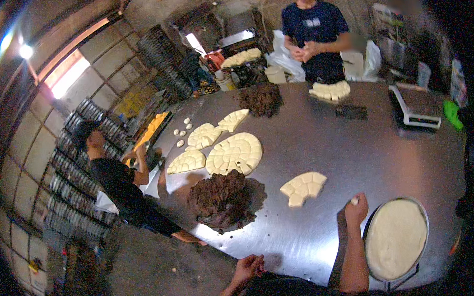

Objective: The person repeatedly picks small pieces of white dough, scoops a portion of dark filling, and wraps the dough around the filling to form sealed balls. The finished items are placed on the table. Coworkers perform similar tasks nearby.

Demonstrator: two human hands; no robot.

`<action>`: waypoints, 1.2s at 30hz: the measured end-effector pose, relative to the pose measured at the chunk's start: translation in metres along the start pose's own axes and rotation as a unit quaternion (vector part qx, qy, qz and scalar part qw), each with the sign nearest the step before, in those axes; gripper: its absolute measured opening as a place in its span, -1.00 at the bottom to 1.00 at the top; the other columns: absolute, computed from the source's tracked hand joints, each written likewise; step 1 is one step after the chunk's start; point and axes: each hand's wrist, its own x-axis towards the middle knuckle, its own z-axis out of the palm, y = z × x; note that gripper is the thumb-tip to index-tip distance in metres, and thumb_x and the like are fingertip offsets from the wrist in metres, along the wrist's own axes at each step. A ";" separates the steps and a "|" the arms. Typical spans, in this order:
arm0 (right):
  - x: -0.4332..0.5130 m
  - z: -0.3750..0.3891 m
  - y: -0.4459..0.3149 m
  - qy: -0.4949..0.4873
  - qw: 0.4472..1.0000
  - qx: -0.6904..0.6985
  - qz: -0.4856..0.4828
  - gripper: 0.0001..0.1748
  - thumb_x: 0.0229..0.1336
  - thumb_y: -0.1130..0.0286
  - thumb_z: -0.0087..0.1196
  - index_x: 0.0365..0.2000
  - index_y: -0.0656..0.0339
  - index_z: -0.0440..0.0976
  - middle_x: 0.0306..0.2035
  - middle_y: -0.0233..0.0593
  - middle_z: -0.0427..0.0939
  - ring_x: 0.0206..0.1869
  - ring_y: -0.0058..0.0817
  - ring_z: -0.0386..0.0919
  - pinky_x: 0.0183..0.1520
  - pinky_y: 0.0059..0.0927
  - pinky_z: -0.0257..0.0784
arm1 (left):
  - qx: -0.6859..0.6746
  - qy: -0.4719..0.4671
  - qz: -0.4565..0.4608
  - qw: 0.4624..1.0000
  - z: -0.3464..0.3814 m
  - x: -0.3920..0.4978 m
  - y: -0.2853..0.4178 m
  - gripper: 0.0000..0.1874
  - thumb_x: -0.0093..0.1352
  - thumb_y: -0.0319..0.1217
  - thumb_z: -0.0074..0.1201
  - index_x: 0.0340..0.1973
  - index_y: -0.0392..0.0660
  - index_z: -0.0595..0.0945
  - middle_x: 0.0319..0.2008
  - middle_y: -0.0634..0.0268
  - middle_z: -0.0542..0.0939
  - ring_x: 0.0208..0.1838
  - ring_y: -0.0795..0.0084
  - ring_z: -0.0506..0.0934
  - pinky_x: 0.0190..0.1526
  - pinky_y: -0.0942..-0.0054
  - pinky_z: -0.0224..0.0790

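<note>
Low in the view, over the metal tabletop's near edge, is my left hand, fingers curled; whether it holds anything is unclear. My right hand is over the steel table, its fingers closed around a small pale piece, apparently dough. Beside my right forearm sits a round pan filled with flat pale dough. Between the hands and farther in lies a fan-shaped slab of scored dough. A large mound of dark brown filling is to the left, with scored dough rounds behind it.
A co-worker works at the left by a tray of yellow pieces. Another person stands across the table near more dough. A second brown mound and a white-framed device lie on the far side.
</note>
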 end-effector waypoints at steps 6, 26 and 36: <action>-0.060 -0.067 -0.131 -0.204 0.954 0.215 -0.048 -0.69 0.13 0.36 0.17 -0.62 0.25 0.34 -0.69 -0.36 0.30 -0.56 -0.57 0.21 -0.47 -0.37 0.20 | -0.023 -0.131 0.176 0.975 0.088 0.025 0.068 -0.52 0.47 -0.16 0.03 0.22 -0.11 0.48 -0.03 0.30 0.61 -0.01 0.42 0.55 0.01 0.34 0.49; -0.083 -0.090 -0.258 -0.266 0.854 0.440 -0.076 -0.75 0.07 0.31 0.16 -0.57 0.29 0.47 -0.60 -0.25 0.49 -0.52 -0.57 0.44 -0.47 -0.45 0.30 | -0.028 0.075 0.191 0.978 0.049 0.009 0.179 -0.47 0.55 -0.01 -0.29 -0.20 -0.29 0.50 -0.49 0.20 0.62 -0.32 0.38 0.59 -0.28 0.31 0.44; -0.095 -0.013 -0.261 -0.516 0.825 0.179 -0.144 -0.74 0.09 0.41 0.21 -0.21 0.32 0.61 -0.28 -0.19 0.66 -0.25 -0.51 0.62 -0.13 -0.47 0.52 | -0.299 0.082 0.070 0.948 -0.090 0.016 -0.008 -0.70 0.34 -0.49 0.11 -0.01 -0.09 0.54 -0.32 0.20 0.62 -0.28 0.34 0.58 -0.21 0.46 0.48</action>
